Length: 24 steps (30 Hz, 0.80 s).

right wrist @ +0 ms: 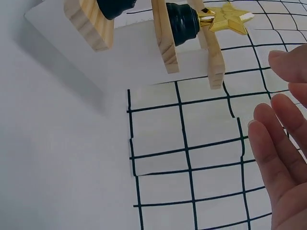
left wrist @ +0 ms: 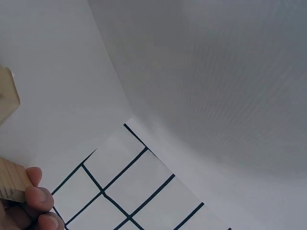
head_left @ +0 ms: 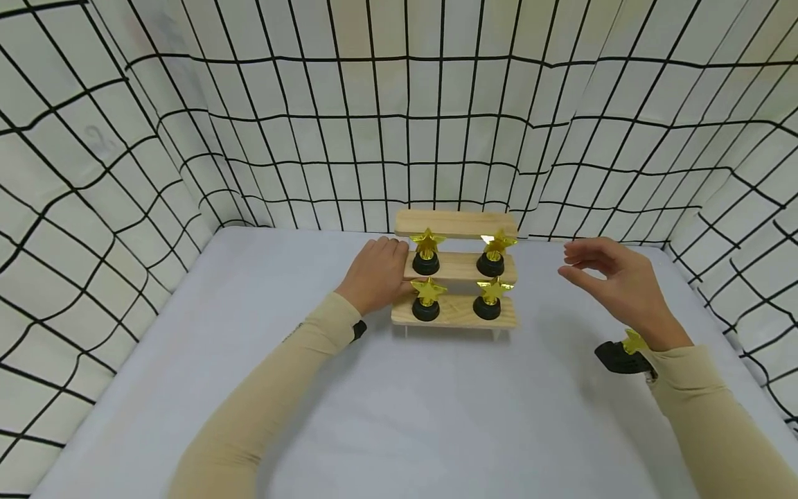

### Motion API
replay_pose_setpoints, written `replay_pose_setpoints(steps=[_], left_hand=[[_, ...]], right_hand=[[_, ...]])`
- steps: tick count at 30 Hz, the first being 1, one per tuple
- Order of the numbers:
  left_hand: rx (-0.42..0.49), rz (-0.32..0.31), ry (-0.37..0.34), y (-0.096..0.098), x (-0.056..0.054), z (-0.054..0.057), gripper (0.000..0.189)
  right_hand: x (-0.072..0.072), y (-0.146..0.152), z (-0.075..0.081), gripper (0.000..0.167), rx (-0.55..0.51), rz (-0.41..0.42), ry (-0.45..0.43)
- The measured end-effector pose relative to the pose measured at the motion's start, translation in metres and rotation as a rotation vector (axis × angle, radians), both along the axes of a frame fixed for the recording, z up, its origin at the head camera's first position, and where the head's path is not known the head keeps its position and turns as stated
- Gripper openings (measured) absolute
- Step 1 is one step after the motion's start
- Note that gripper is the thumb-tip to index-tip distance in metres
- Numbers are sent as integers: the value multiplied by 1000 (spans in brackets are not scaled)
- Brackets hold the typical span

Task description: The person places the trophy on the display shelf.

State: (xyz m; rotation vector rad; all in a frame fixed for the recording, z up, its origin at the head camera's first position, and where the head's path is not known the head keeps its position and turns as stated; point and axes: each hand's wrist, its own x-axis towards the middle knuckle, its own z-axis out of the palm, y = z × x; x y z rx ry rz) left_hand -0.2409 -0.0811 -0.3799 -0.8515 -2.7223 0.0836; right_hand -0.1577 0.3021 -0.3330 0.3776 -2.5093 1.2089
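Observation:
A three-tier wooden rack stands on the table in the head view. Small star trophies with gold tops and black bases stand in pairs on its middle and lower boards, among them an upper right trophy and a lower left trophy. My left hand grips the rack's left side; in the left wrist view its fingertips curl round a board end. To the right of the rack, my right hand hovers apart from it, fingers loosely bent, holding nothing.
Another gold star shows partly behind the right wrist and its black wrist camera. A white cloth covers the table. White walls with a black grid enclose its back and both sides.

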Motion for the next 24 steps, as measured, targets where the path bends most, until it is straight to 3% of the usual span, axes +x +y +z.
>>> replay_pose_setpoints(steps=[6, 24], left_hand=[[10, 20, -31, -5, -1, 0, 64], [31, -27, 11, -1, -6, -4, 64]], right_hand=[[10, 21, 0, 36, 9, -36, 13], [50, 82, -7, 38, 44, -196, -32]])
